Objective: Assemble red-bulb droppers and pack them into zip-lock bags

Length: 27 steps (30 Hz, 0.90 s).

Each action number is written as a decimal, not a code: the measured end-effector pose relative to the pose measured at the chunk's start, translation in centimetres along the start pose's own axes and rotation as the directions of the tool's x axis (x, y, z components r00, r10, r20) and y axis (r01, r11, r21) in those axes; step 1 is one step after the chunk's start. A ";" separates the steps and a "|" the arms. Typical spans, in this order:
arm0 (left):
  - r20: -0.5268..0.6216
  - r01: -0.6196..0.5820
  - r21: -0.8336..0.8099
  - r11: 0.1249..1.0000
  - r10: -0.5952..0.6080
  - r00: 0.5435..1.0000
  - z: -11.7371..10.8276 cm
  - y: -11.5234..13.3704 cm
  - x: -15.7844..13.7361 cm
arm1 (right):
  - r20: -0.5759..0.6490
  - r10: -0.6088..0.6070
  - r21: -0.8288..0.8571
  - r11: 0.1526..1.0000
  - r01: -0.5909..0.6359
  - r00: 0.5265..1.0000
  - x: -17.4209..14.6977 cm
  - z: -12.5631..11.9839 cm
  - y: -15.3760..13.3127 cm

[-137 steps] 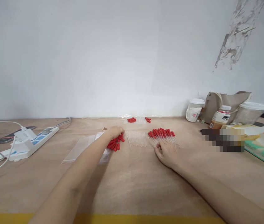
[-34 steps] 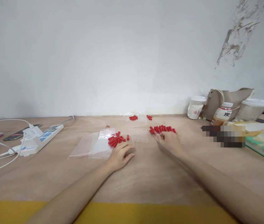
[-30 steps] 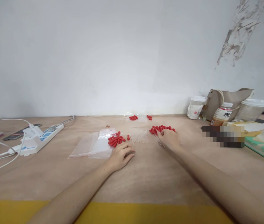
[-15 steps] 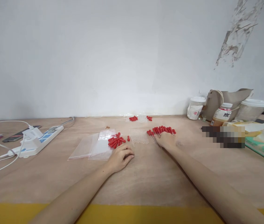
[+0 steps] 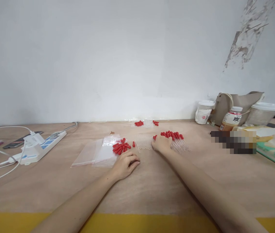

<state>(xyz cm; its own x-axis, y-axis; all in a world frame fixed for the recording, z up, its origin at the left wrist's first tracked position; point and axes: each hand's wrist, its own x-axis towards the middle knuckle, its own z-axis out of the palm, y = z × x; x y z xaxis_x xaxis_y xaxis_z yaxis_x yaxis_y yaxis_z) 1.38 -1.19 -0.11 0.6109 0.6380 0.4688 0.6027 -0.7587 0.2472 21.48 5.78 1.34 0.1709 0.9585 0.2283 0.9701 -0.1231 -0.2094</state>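
Note:
My left hand [image 5: 126,164] rests on the table, its fingers loosely bent, thumb apart and nothing held. Just beyond its fingertips lies a pile of red rubber bulbs [image 5: 121,148], with a single red bulb [image 5: 133,144] to the right. Clear thin glass tubes [image 5: 143,142] lie side by side between my hands. My right hand [image 5: 162,143] is curled down over the left end of a row of glass droppers with red bulbs [image 5: 172,135]. A red bulb shows at its left edge. Its fingertips are hidden, and so is whatever they grip.
Clear plastic bags [image 5: 89,153] lie under and left of the bulb pile. Another bag [image 5: 148,123] with red bulbs lies by the wall. At left is a power strip [image 5: 47,145] with cables and a phone [image 5: 18,141]. Cups, a bottle [image 5: 232,119] and a bag [image 5: 243,100] stand right.
My right hand has moved left along the dropper row, uncovering the red-bulbed droppers and their glass tubes on the right. My left hand has stayed in place.

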 end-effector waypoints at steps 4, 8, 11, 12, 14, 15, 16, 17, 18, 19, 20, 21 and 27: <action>-0.102 0.077 0.034 0.996 -0.073 0.992 -0.1 0.0 0.0 | 0.048 0.039 0.005 0.999 -0.039 0.998 0.7 0.0 -0.4; -0.264 0.292 0.100 0.951 -0.257 0.930 -1.5 -1.7 1.1 | 0.056 0.046 0.010 0.999 -0.047 0.997 1.0 0.0 -0.5; -0.312 0.496 0.165 0.853 -0.432 0.846 -2.9 -4.5 3.0 | 0.031 0.036 0.013 0.999 -0.037 0.999 0.7 -0.4 -0.1; -0.318 0.524 0.174 0.834 -0.456 0.831 -3.2 -5.5 3.7 | 0.019 0.030 0.013 0.999 -0.031 0.999 0.4 -0.5 0.1; -0.319 0.572 0.190 0.798 -0.501 0.805 -3.4 -7.3 5.2 | -0.024 -0.001 0.018 1.000 0.001 1.000 -0.3 -0.8 0.9; -0.317 0.593 0.194 0.781 -0.522 0.792 -3.3 -8.1 5.8 | -0.055 -0.030 0.028 0.999 0.032 0.998 -0.7 -0.9 1.4; -0.312 0.614 0.195 0.765 -0.545 0.778 -3.1 -8.7 6.4 | -0.090 -0.071 0.048 0.996 0.075 0.993 -1.3 -0.9 2.0; -0.308 0.632 0.194 0.750 -0.565 0.765 -2.8 -9.2 6.9 | -0.128 -0.124 0.076 0.988 0.135 0.984 -1.8 -0.9 2.6; -0.305 0.648 0.191 0.737 -0.583 0.753 -2.4 -9.6 7.3 | -0.164 -0.187 0.112 0.972 0.207 0.968 -2.4 -0.8 3.3; -0.303 0.661 0.186 0.727 -0.597 0.742 -2.0 -9.9 7.6 | -0.197 -0.254 0.152 0.946 0.285 0.947 -3.0 -0.7 3.9; -0.303 0.669 0.180 0.721 -0.606 0.735 -1.6 -10.1 7.8 | -0.226 -0.320 0.189 0.912 0.364 0.920 -3.5 -0.6 4.5; -0.305 0.673 0.172 0.719 -0.611 0.731 -1.3 -10.2 7.9 | -0.252 -0.379 0.223 0.872 0.435 0.890 -3.9 -0.5 5.0; -0.371 0.606 0.079 0.792 -0.540 0.755 -1.6 -8.7 8.3 | -0.382 -0.470 0.337 0.731 0.594 0.796 -4.7 0.3 6.2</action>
<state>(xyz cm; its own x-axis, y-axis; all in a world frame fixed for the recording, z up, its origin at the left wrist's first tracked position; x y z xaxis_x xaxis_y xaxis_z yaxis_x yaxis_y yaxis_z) 0.35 10.52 2.95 -0.0551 0.8430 0.5352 0.8876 -0.2042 0.4129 26.65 0.54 -1.34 -0.2542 0.7223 0.6432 0.7524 0.5656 -0.3377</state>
